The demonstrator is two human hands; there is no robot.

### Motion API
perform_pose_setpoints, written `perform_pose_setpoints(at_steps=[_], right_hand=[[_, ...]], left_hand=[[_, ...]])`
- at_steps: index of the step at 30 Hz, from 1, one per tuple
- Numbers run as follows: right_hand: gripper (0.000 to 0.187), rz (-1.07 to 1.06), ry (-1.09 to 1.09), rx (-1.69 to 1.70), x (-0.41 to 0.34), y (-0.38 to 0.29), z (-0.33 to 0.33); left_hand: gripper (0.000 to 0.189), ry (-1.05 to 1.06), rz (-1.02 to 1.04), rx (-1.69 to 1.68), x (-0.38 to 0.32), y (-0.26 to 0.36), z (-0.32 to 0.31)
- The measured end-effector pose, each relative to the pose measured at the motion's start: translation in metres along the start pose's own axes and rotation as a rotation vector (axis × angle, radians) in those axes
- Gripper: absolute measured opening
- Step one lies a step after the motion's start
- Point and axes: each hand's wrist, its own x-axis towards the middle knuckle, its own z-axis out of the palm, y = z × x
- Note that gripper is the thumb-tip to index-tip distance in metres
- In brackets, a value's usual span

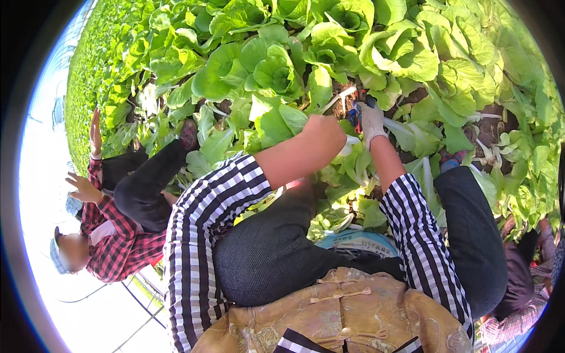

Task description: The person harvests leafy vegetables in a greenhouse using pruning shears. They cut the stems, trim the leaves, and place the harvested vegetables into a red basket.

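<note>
My left hand (325, 134), bare, is closed in a fist around a leafy green plant (279, 120). Its broad leaves spread to the left, and a white stalk shows at the right of the fist. My fingers are mostly hidden from above. Just to the right, my right hand (371, 123) wears a pale glove and grips a tool with blue and red handles (355, 115), possibly pruning shears. The tool reaches down to the soil, its tip hard to make out among the plants. Loose pale-stalked leaves (410, 134) lie right of the glove.
Dense rows of leafy greens (273, 73) fill the ground ahead. Cut leaves and a root stub (490, 152) lie on bare soil at right. A blue-and-white printed bag or cover (357, 242) is between my legs. One person (119, 229) sits close at left, another (521, 282) at far right.
</note>
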Motion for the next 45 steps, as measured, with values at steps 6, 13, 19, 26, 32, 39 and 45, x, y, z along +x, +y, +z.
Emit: perform_pose_setpoints(at_steps=[6,13,19,26,32,39,45], right_hand=[[0.025,-0.154,-0.188,-0.576,-0.065,0.004,0.005],[0.029,-0.622,-0.336,-0.791,-0.057,-0.019,0.028],[0.035,-0.126,-0.238,-0.351,-0.019,0.015,0.047],[0.036,-0.035,-0.297,-0.486,-0.018,0.019,0.032],[0.041,-0.226,-0.328,-0.754,-0.051,-0.014,0.028],[0.037,-0.247,-0.417,-0.987,-0.057,-0.040,0.067],[0.042,-0.129,-0.396,-0.974,-0.047,-0.024,0.085]], left_hand=[[0.009,-0.154,0.027,-0.066,-0.009,0.003,-0.006],[0.007,0.000,-0.148,0.029,-0.042,-0.004,-0.039],[0.007,0.076,-0.127,0.236,-0.006,-0.025,-0.039],[0.016,0.072,-0.456,0.276,0.011,-0.088,0.021],[0.014,0.325,-0.465,0.314,-0.028,-0.085,0.084],[0.016,0.508,-0.443,0.310,-0.040,-0.076,0.118],[0.020,0.516,-0.436,0.191,-0.048,-0.092,0.128]])
